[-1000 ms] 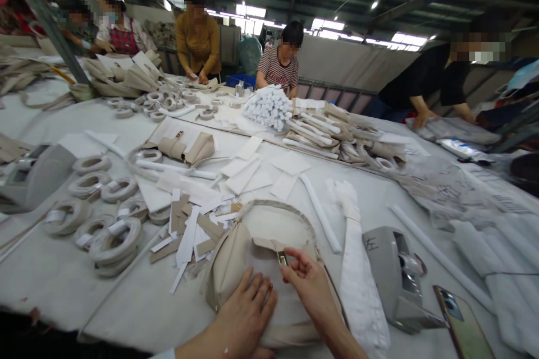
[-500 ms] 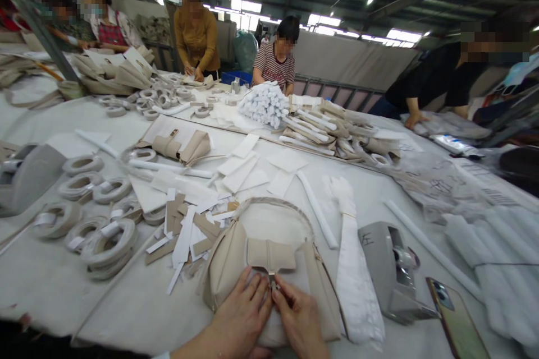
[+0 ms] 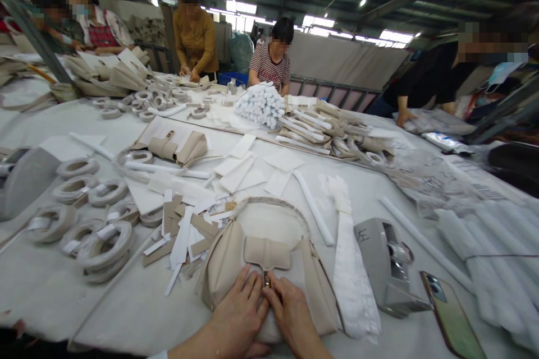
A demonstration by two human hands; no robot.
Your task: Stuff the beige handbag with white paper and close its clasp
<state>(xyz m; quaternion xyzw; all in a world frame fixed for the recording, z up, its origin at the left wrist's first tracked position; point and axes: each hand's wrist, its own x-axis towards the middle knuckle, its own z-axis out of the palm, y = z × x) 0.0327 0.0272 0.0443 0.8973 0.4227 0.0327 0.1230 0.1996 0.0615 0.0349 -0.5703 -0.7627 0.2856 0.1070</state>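
Note:
A beige handbag (image 3: 229,258) lies on the table in front of me, its strap (image 3: 269,202) arched away from me. A short flap (image 3: 267,252) at its middle ends in a small metal clasp (image 3: 266,279). My left hand (image 3: 241,311) rests on the bag's front, fingers stretched out just left of the clasp. From the other side, my right hand (image 3: 292,311) pinches the clasp between thumb and forefinger. The fingertips partly cover the clasp, so whether it is fastened cannot be made out.
Coiled straps (image 3: 105,247) and card strips (image 3: 181,235) lie left. Right are a white bundle (image 3: 353,275), a tape dispenser (image 3: 385,263), a phone (image 3: 452,314) and foam rolls (image 3: 492,269). Another bag (image 3: 172,146) lies farther back. Several co-workers, including one in stripes (image 3: 269,64), stand around the table.
The right fingers have shifted slightly at the clasp, with the forefinger now laid along its side. My left hand stays on the bag. The whole view has drifted a little.

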